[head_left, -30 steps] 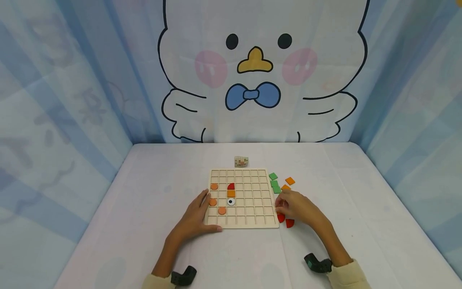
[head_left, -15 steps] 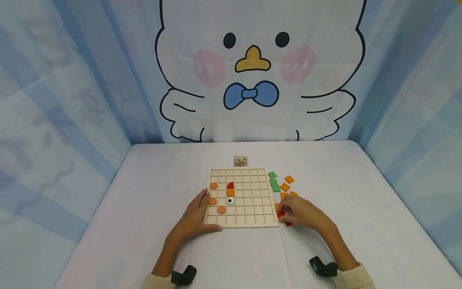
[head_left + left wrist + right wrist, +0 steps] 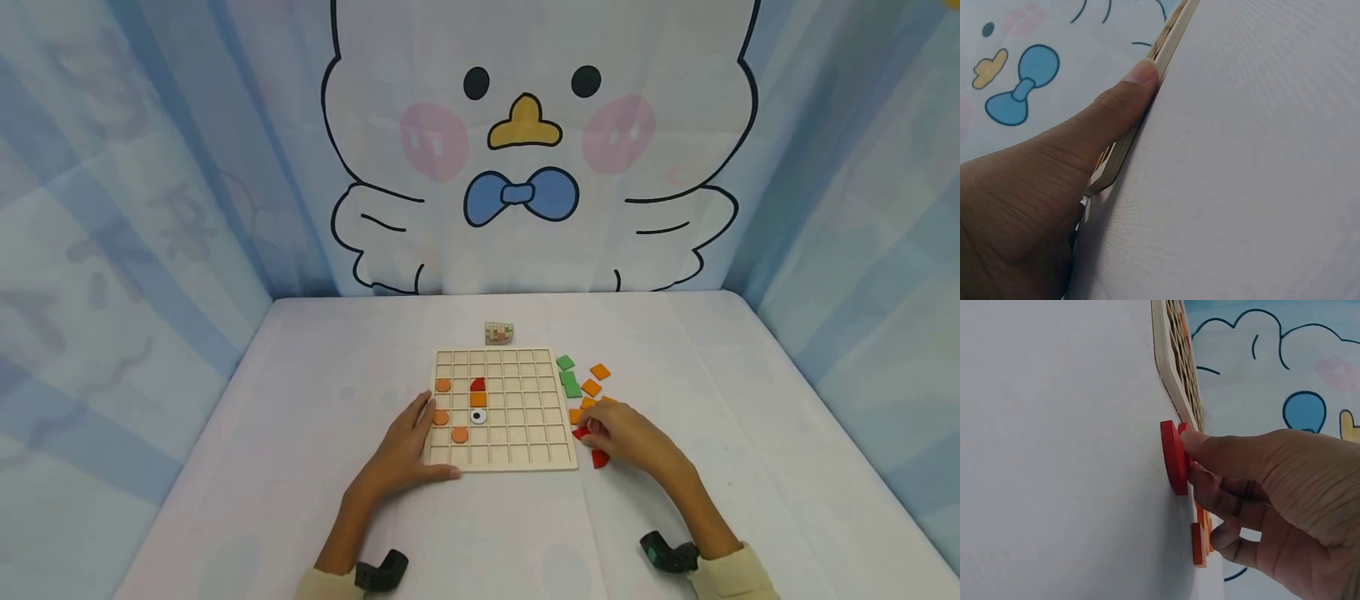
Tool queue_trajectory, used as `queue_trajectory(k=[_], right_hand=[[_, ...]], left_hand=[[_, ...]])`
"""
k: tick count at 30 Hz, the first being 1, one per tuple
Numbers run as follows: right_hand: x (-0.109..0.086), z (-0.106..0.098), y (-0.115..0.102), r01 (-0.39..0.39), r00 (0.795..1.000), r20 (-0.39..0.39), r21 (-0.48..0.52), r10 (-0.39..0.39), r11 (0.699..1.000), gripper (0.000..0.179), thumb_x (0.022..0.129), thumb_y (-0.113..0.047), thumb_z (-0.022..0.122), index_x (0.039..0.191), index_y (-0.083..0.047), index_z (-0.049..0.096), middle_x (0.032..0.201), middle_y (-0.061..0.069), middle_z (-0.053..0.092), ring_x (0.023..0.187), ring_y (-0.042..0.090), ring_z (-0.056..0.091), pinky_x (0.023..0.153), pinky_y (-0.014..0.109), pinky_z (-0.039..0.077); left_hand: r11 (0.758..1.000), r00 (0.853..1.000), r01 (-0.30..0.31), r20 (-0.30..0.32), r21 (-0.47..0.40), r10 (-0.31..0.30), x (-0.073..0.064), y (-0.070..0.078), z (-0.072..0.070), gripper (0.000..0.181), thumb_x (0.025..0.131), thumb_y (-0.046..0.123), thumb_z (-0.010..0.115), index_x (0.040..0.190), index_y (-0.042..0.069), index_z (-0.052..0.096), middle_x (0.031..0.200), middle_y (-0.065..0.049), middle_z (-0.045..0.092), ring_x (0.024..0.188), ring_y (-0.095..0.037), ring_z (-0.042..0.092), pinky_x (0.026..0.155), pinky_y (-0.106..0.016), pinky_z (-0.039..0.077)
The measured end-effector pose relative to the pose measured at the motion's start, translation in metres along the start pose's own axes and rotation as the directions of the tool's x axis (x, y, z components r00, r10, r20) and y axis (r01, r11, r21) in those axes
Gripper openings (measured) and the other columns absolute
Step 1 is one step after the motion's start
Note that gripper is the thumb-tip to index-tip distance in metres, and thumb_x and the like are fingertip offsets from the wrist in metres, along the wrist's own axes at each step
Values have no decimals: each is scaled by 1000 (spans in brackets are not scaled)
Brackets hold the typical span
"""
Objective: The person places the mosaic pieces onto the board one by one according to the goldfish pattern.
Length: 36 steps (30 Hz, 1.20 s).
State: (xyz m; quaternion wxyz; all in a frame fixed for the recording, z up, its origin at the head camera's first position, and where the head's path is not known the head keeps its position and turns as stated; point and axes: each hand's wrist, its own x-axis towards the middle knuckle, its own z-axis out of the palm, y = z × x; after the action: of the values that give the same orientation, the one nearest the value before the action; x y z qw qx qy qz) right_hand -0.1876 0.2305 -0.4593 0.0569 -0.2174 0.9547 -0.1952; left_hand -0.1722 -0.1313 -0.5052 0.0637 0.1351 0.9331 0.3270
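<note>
A pale wooden grid board (image 3: pixel 525 454) lies on the table. On it sit several orange discs (image 3: pixel 460 435), a red quarter-circle tile (image 3: pixel 477 385), an orange square tile (image 3: pixel 478 400) and a white eye disc (image 3: pixel 478 416). My left hand (image 3: pixel 408 446) rests at the board's near left corner, fingers straight along the left side, thumb (image 3: pixel 1138 78) against the front edge. Beside the right edge, my right hand (image 3: pixel 633 435) pinches a red quarter-circle tile (image 3: pixel 579 434) between thumb and index finger, partly hidden by the fingertips. Another red quarter-circle tile (image 3: pixel 600 458) lies just nearer the person.
Green tiles (image 3: pixel 570 383) lie by the board's right edge, with orange square tiles (image 3: pixel 591 387) right of them, some partly behind the right hand. A small patterned piece (image 3: pixel 498 333) stands beyond the board. Printed curtains (image 3: pixel 525 250) enclose the table's back and sides.
My right hand went toward the person to the red tiles, then slightly back away with one red tile, parting it from the other. My left hand stays at the board's corner.
</note>
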Motion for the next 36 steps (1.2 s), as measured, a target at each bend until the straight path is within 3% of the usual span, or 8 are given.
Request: queue_trajectory(k=[9,36], right_hand=[[1,-2,0,-61,997,46,62,58,996,23,81,-12,79,100,-4,70,78,-5,58,73,9,51,64,18,48],[4,-6,0,7,999,33,58,-9,998,19,81,-14,79,90,-4,66,74,-4,56,69,8,50,60,18,47]], left_hand=[[1000,1000,0,2,-15,0,-1,1,0,125,65,63,81,156,6,16,165,-12,11,150,-36,16,117,-56,25],[1000,1000,12,2,4,-12,-2,0,-1,126,64,66,79,157,9,15,165,-10,10,151,-35,16,117,-56,26]])
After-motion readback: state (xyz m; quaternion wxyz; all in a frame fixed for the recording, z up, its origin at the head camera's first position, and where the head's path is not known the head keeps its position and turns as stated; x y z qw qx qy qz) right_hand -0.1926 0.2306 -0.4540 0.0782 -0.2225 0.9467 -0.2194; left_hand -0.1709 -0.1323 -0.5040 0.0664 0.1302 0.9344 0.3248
